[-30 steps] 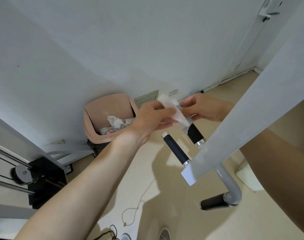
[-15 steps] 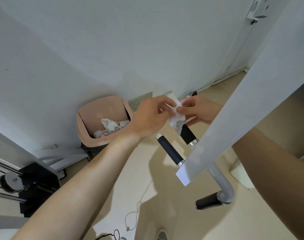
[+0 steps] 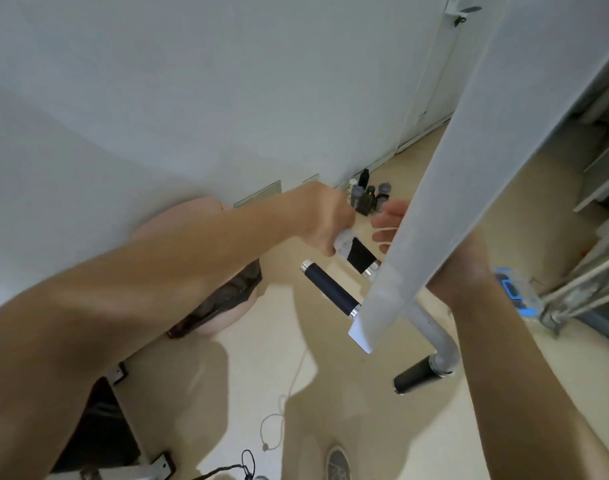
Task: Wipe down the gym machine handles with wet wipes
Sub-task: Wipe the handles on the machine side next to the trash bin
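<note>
- Head view, the only view: left hand [image 3: 322, 220] closed in a fist around a wet wipe [image 3: 343, 244], which is wrapped on the far end of the upper black foam grip [image 3: 360, 254]; only a small white bunch of wipe shows below the fist.
- Right hand [image 3: 389, 223] just right of the left hand, mostly hidden behind the white frame bar [image 3: 469, 168]; the fingers [image 3: 386, 216] that show look loosely spread and hold nothing that can be seen, palm hidden.
- Second handle grip [image 3: 331, 289] lies just below the left hand, bare, not touched. Third grip [image 3: 415, 375] sits lower, under the right forearm, also bare.
- Small bottles [image 3: 365, 195] on the floor beyond both hands; pink waste bin [image 3: 227, 306] under the left forearm, mostly covered by it.
- Handling, judged: wipe is soft, thin, damp, weighs almost nothing, and bunches and slips easily; best held by wrapping it round the grip with the whole hand, then twisting and sliding along.
- Grips look like stiff tube under slightly spongy, matte foam, fixed to the frame, so they can take firm squeeze pressure.
- Chrome end collars [image 3: 370, 270] look smooth and slick; the wipe may skid there.
</note>
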Demonstrator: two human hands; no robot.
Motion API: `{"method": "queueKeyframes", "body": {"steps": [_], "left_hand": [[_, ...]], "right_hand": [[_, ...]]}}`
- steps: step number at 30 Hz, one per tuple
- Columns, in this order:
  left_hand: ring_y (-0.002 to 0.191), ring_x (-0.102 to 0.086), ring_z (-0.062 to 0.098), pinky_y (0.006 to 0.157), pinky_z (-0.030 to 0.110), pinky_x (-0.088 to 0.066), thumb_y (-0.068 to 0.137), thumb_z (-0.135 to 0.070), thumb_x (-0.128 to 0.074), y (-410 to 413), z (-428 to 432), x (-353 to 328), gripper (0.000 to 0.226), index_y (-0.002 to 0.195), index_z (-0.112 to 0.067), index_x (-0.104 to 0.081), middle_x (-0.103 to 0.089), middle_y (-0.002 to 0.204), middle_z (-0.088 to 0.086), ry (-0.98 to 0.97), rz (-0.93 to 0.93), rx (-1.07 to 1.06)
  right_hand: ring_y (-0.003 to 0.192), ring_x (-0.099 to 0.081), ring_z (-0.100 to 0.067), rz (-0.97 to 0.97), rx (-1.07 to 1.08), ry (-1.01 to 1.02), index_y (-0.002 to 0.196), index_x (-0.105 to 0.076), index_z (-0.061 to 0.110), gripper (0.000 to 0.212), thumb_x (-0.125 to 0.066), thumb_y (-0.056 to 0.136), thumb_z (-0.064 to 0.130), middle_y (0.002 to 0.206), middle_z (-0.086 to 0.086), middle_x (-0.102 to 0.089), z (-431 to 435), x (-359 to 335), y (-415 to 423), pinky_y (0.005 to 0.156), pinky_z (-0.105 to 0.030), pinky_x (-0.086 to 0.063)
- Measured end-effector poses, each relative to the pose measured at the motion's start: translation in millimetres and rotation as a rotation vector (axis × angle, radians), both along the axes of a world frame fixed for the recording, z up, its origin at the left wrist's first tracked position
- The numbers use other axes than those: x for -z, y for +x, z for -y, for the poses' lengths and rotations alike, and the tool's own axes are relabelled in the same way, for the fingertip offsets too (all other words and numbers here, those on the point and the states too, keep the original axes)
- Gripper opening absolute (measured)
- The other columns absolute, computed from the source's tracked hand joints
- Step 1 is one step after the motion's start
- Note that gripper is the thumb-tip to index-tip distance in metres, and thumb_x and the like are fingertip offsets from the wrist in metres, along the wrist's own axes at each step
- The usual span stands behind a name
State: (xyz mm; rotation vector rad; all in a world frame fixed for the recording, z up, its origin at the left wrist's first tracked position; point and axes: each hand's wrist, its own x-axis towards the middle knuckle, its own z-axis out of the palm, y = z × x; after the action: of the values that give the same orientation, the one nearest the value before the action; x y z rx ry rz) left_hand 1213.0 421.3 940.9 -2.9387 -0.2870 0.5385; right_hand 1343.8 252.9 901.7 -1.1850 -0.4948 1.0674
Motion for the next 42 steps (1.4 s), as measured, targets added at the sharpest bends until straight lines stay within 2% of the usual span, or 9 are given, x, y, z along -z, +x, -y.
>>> {"method": "queueKeyframes", "body": {"steps": [6,10,13,18,23,27,32,38,42], "left_hand": [[0.045,-0.033,0.019,0.050,0.022,-0.031,0.086,-0.025,-0.052,-3.2,2.9,50.5,0.027,0.062,-0.021,-0.041,-0.034,0.051,-0.006,0.141,0.549,0.381],[0.045,-0.043,0.025,0.049,0.029,-0.033,0.083,-0.010,-0.054,-3.2,13.3,75.3,0.024,0.066,-0.018,-0.038,-0.041,0.054,0.001,0.161,0.802,0.438],[0.047,-0.046,0.024,0.046,0.022,-0.020,0.083,-0.023,-0.048,3.6,15.7,49.2,0.020,0.068,-0.019,-0.035,-0.032,0.053,-0.004,0.199,0.542,0.418],[0.083,-0.062,0.018,0.064,0.029,-0.047,0.084,-0.052,-0.064,20.2,2.3,-3.8,0.030,0.094,-0.023,-0.067,-0.068,0.088,-0.006,0.054,-0.187,0.010],[0.050,-0.041,0.014,0.050,0.023,-0.028,0.085,-0.041,-0.054,17.0,15.1,25.3,0.024,0.071,-0.021,-0.056,-0.049,0.059,-0.003,0.241,0.143,0.155],[0.052,-0.046,0.024,0.058,0.029,-0.045,0.079,-0.019,-0.054,18.9,33.3,51.1,0.036,0.064,-0.018,-0.022,-0.039,0.056,-0.003,0.184,0.379,0.291],[0.050,-0.041,0.023,0.049,0.028,-0.034,0.062,-0.021,-0.067,4.6,21.6,58.0,0.024,0.071,-0.015,-0.045,-0.042,0.059,-0.001,0.040,0.672,0.477],[0.042,-0.031,0.016,0.049,0.018,-0.028,0.062,-0.031,-0.063,3.6,-6.1,25.8,0.022,0.058,-0.017,-0.048,-0.026,0.045,-0.007,0.259,0.272,0.308],[0.062,-0.054,0.019,0.055,0.026,-0.039,0.081,-0.035,-0.065,34.2,25.0,16.9,0.017,0.081,-0.019,-0.062,-0.065,0.074,-0.004,0.108,-0.214,0.082]], "right_hand": [[0.087,-0.050,-0.039,0.019,0.322,0.074,0.107,-0.052,-0.013,0.107,-0.084,0.035,0.060,0.098,-0.024,-0.053,19.0,0.9,-27.0,0.078,-0.052,-0.044],[0.081,-0.038,-0.039,-0.074,0.366,0.171,0.098,-0.050,0.004,0.058,-0.071,0.059,0.040,0.089,-0.021,-0.040,12.2,-8.0,-43.6,0.069,-0.045,-0.038],[0.073,-0.045,-0.038,-0.027,0.362,0.113,0.097,-0.053,0.005,0.035,-0.056,0.078,0.034,0.081,-0.023,-0.046,9.1,-1.0,-39.8,0.066,-0.044,-0.042],[0.084,-0.049,-0.041,0.012,0.419,0.062,0.096,-0.056,0.006,0.043,-0.059,0.070,0.040,0.094,-0.023,-0.052,5.1,-2.4,-37.7,0.077,-0.054,-0.040],[0.084,-0.047,-0.039,0.048,0.456,0.053,0.097,-0.056,0.009,0.051,-0.062,0.063,0.046,0.095,-0.020,-0.051,3.1,-4.5,-31.5,0.077,-0.054,-0.040],[0.085,-0.045,-0.036,0.047,0.451,0.086,0.097,-0.053,0.006,0.053,-0.062,0.061,0.045,0.090,-0.020,-0.047,5.3,-2.7,-25.6,0.078,-0.050,-0.038],[0.085,-0.046,-0.036,0.060,0.413,0.093,0.097,-0.054,0.005,0.047,-0.065,0.067,0.039,0.085,-0.020,-0.050,6.8,4.9,-21.7,0.079,-0.050,-0.040],[0.085,-0.049,-0.041,0.050,0.393,0.058,0.099,-0.058,0.005,0.059,-0.069,0.057,0.045,0.095,-0.023,-0.052,-1.8,9.9,-26.9,0.078,-0.055,-0.041],[0.089,-0.055,-0.042,0.062,0.404,0.076,0.105,-0.056,-0.011,0.071,-0.066,0.063,0.045,0.099,-0.025,-0.057,1.5,15.8,-24.7,0.083,-0.060,-0.045]]}}
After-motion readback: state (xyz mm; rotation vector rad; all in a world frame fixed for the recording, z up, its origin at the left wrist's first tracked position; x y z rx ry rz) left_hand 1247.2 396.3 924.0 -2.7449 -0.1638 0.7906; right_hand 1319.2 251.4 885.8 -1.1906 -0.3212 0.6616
